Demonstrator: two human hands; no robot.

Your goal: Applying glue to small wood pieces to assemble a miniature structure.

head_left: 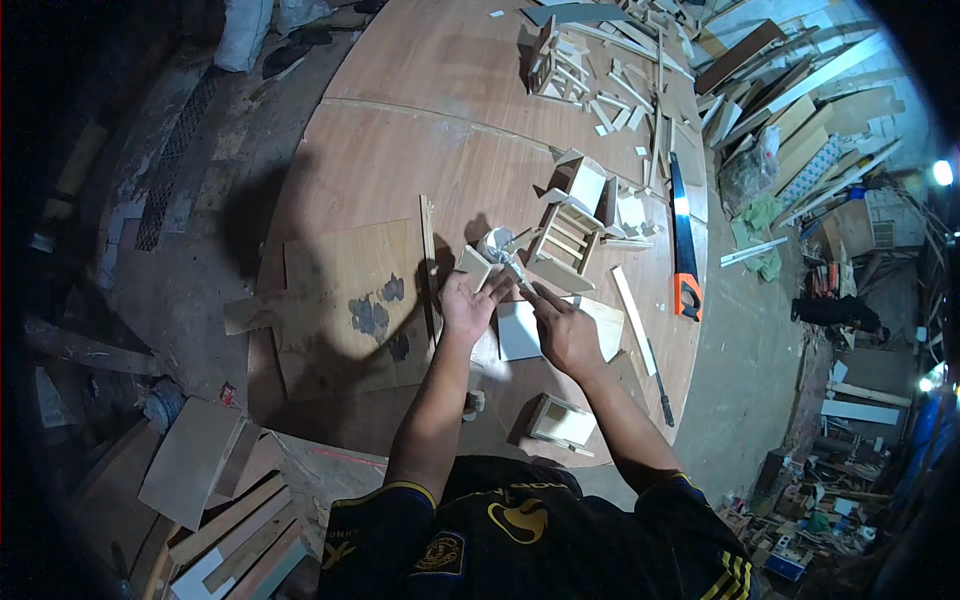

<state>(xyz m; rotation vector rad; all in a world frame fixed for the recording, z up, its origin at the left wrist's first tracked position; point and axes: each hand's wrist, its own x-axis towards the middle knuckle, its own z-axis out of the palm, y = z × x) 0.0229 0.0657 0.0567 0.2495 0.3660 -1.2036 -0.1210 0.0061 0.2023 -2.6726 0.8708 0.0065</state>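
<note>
My left hand [468,300] holds a small pale wooden block [474,264] over the round wooden table [400,150]. My right hand [562,325] grips a thin tool or stick [518,272] whose tip reaches toward the block. Just beyond the fingers lies a crumpled whitish wad [496,243]. A small wooden frame with slats [565,245] stands right behind the hands. Under my right hand lies a flat white board [520,330].
A handsaw with an orange handle [684,250] lies at the table's right. Wood offcuts [610,90] litter the far side. A small wooden box [561,421] sits near the front edge. Plywood sheets [350,300] lie at the left, boards [800,110] are stacked at the right.
</note>
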